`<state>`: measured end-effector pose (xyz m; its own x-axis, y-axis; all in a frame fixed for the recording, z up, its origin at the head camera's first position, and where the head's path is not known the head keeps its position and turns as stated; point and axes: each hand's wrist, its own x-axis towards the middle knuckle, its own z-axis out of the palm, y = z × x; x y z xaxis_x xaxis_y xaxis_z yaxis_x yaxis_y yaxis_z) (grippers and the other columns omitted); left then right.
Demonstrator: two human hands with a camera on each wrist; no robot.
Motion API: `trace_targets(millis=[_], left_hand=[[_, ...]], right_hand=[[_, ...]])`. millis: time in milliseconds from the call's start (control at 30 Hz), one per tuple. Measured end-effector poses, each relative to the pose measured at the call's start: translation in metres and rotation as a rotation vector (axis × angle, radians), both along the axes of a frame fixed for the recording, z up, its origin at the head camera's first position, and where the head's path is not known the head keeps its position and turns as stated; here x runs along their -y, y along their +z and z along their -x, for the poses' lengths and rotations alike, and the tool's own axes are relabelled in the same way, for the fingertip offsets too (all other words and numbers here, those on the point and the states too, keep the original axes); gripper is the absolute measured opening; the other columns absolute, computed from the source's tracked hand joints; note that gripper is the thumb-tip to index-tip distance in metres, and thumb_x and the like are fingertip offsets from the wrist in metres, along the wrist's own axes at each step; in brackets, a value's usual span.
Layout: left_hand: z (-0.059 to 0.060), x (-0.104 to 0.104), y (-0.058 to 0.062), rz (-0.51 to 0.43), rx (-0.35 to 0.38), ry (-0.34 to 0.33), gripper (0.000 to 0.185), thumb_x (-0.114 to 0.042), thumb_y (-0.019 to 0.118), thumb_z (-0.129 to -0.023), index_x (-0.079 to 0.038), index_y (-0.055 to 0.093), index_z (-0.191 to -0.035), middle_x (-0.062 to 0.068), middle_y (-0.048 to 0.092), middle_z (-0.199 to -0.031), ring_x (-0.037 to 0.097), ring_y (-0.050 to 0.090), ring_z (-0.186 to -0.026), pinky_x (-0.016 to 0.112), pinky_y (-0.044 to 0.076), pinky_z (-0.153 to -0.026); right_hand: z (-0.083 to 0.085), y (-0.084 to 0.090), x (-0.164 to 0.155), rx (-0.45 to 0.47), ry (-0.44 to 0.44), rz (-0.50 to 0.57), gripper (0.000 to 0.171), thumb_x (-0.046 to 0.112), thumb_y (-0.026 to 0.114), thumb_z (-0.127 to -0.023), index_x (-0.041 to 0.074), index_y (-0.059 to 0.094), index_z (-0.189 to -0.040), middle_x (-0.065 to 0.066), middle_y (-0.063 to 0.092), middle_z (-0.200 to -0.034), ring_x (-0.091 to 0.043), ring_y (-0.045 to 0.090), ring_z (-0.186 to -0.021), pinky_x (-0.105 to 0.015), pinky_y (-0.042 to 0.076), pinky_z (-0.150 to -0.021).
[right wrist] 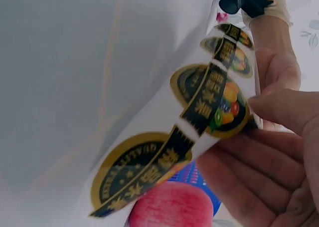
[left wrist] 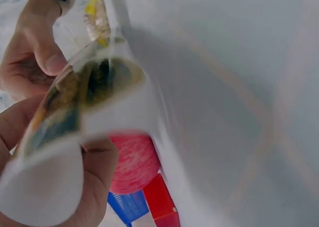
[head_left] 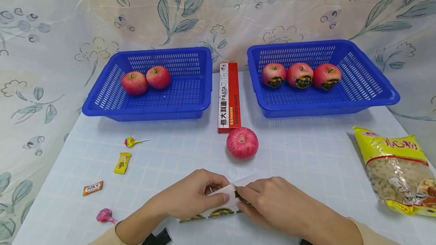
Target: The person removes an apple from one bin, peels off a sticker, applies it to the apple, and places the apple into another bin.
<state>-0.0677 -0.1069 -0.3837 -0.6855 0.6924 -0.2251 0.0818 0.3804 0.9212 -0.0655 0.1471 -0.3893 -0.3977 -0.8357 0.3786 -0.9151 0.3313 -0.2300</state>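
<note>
A white sheet of stickers [head_left: 230,191] is held above the near part of the table. My left hand [head_left: 195,195] grips its left part between thumb and fingers. At the sheet's right side my right hand [head_left: 274,204] pinches a black-and-gold sticker [head_left: 241,198] at the edge; how far it is off the backing I cannot tell. Several round fruit stickers [right wrist: 212,100] run along the sheet in the right wrist view. Just beyond the hands sits a red apple [head_left: 242,143], with no sticker visible on it.
Two apples lie in the left blue basket [head_left: 160,115]; three stickered apples lie in the right basket [head_left: 323,109]. Between them is a pasta box [head_left: 229,97]. Lollipops [head_left: 129,141] and wrapped candies [head_left: 122,163] lie left, a yellow-topped bag [head_left: 398,173] right.
</note>
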Motion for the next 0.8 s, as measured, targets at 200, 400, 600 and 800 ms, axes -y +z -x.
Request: trace_targets(millis=[200, 400, 600, 800], left_hand=[[0.0026, 0.0025, -0.0038, -0.033, -0.02, -0.05, 0.012, -0.015, 0.064, -0.102, -0.018, 0.074, -0.107, -0.011, 0.068, -0.087, -0.001, 0.053, -0.07, 0.015, 0.042, -0.062], [0.003, 0.0025, -0.0042, 0.0, -0.061, -0.053, 0.012, -0.016, 0.064, -0.102, -0.021, 0.074, -0.106, -0.013, 0.069, -0.088, 0.0, 0.055, -0.075, 0.017, 0.046, -0.067], [0.0025, 0.0005, -0.0022, 0.046, -0.089, -0.022, 0.013, -0.013, 0.065, -0.1, -0.021, 0.075, -0.104, -0.015, 0.071, -0.088, 0.0, 0.06, -0.08, 0.019, 0.05, -0.076], [0.0032, -0.0005, -0.0005, 0.05, -0.054, 0.01, 0.013, -0.015, 0.066, -0.1, -0.018, 0.075, -0.108, -0.014, 0.072, -0.09, 0.001, 0.062, -0.079, 0.019, 0.051, -0.075]], right_hand=[[0.0068, 0.0003, -0.0054, 0.065, 0.105, 0.03, 0.015, 0.017, 0.071, -0.098, 0.01, 0.074, -0.11, 0.011, 0.073, -0.091, 0.006, 0.066, -0.08, -0.015, 0.056, -0.074], [0.0079, 0.0009, -0.0062, 0.087, 0.115, 0.025, 0.021, 0.01, 0.075, -0.093, 0.007, 0.075, -0.113, 0.009, 0.076, -0.095, 0.006, 0.068, -0.082, -0.014, 0.056, -0.074], [0.0012, -0.0016, -0.0009, -0.122, 0.046, 0.027, 0.018, 0.014, 0.08, -0.086, 0.009, 0.074, -0.102, 0.006, 0.075, -0.088, -0.001, 0.07, -0.075, -0.018, 0.058, -0.068], [-0.0009, -0.0022, 0.0005, -0.168, 0.022, 0.034, 0.017, 0.01, 0.079, -0.085, 0.013, 0.065, -0.093, 0.006, 0.071, -0.084, -0.002, 0.068, -0.072, -0.017, 0.057, -0.066]])
